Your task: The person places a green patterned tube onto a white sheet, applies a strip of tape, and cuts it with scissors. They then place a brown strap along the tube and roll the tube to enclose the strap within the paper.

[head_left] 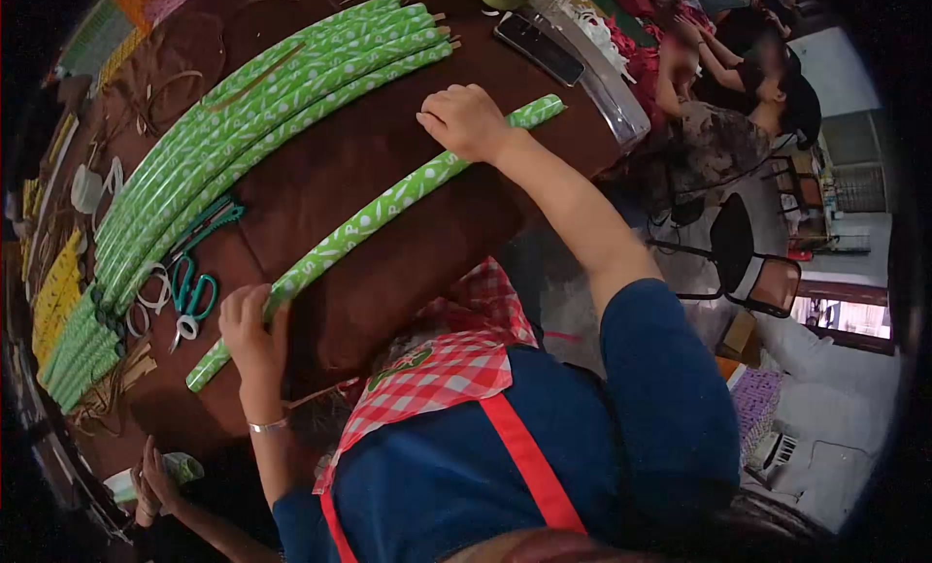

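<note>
A long green roll of patterned wrapping paper lies slantwise across the brown table in front of me. My left hand grips it near its lower left end, fingers and thumb around it. My right hand is closed over it toward the far right end, with the fingertips partly hidden. Beyond it lies a stack of similar green rolls, with a thin brown strip on top. Teal-handled scissors rest on the table beyond my left hand.
A smartphone lies at the right end of the table. White tape rolls and yellow rolls sit at the left. Another person's hand is at lower left. People sit at right, near a black chair.
</note>
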Demonstrator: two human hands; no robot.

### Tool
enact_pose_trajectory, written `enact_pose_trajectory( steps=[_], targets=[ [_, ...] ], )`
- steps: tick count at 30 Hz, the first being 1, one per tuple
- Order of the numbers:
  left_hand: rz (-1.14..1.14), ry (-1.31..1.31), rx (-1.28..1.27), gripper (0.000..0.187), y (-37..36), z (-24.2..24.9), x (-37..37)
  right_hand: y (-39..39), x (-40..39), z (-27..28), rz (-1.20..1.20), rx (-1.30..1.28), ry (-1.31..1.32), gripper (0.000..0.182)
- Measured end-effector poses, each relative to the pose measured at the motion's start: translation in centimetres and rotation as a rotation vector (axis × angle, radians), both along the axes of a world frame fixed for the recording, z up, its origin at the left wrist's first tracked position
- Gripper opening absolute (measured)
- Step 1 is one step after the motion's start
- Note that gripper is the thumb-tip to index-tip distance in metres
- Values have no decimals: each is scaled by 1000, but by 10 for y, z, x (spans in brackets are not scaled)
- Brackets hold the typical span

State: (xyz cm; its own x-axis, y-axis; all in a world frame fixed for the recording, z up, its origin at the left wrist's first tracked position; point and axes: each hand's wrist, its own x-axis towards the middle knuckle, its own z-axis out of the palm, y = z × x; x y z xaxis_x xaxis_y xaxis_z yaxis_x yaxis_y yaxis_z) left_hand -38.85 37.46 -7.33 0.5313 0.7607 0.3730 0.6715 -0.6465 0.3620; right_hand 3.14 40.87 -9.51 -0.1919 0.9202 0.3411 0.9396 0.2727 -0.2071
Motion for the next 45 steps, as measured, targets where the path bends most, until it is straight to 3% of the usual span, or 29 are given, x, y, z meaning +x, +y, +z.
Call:
enact_pose_trajectory(
  steps=[3, 10, 13, 15, 17, 18, 19, 23, 25, 26, 28, 30, 38, 39, 43, 45],
  targets=[
    [25, 63, 72, 42, -5, -7, 10, 8, -1, -1, -7, 62, -16, 19],
    [9, 106, 67, 42, 18, 2, 15, 30, -12, 6, -44, 129, -103, 23],
    [-5, 88, -72, 40, 26, 3, 12, 18, -42, 20, 53, 175, -5, 31],
    [12, 67, -165, 36, 20, 14, 18, 5, -68, 17, 195, 250, -104, 33],
    [-93, -7, -202, 32, 15, 17, 21, -21, -97, 26, 316, 262, -49, 34],
    [-118, -9, -261, 31, 15, 17, 19, -34, -109, 28, 340, 179, -160, 33],
    [-140, -26, -249, 31, 16, 18, 18, -45, -118, 24, 374, 244, -61, 32],
    [-97, 203, -237, 27, 13, 21, 24, -54, -131, 2, 349, 187, -34, 32],
    [-39, 176, 95, 31, 9, 5, 40, -49, -129, -1, 238, 177, -82, 35],
    [-46, 268, -1, 41, 4, 2, 47, -48, -128, -2, 248, 103, -88, 39],
    [-49, 312, 133, 49, -14, -10, 64, -47, -126, -5, 261, 125, -61, 39],
    [-35, 337, 71, 56, -16, -16, 57, -47, -126, -8, 277, 139, -29, 39],
    [238, 397, 182, 56, -23, -38, -43, -48, -125, -3, 273, 130, -54, 38],
    [332, 425, 75, 55, -26, -27, -49, -48, -125, -3, 276, 131, -55, 38],
    [428, 472, 206, 54, -23, -48, -106, -47, -124, -5, 294, 149, -25, 38],
    [601, 575, 178, 53, -24, -49, -124, -48, -124, -6, 291, 150, -32, 38]
  ],
)
